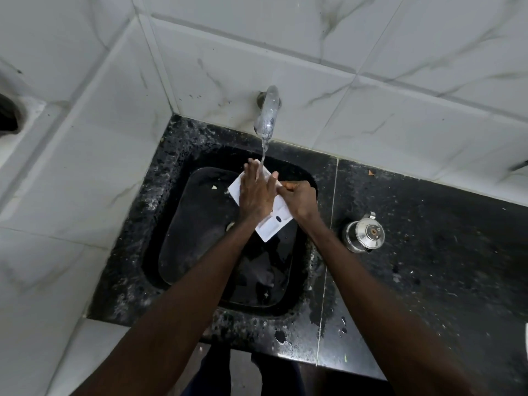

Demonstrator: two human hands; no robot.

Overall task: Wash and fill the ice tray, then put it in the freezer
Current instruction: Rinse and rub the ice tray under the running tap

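Just above the middle of the frame, a white ice tray [268,230] is held slantwise over the black sink [200,230], its long side running from upper left to lower right. Its upper end sits under the metal tap [268,115] that sticks out of the wall. A thin stream of water [264,151] falls from the tap onto the tray's upper end, right beside the fingertips of the left hand [255,192]. That hand lies flat on top of the tray, its fingers [251,167] straight and slightly spread, pressing on the surface without curling round anything. The right hand [300,198] is just to the right of it, with its fingers [288,185] curled tight round the tray's right edge, gripping it. Both bare forearms reach up from the bottom of the frame, 1 on each side of the basin. The sink is set into a speckled black counter [428,267] that is wet and spotted with drops. On the counter, at the right of the sink and apart from both hands, stands 1 small steel pot with a lid [365,235]. White marbled wall tiles [285,52] fill the top and left of the frame.
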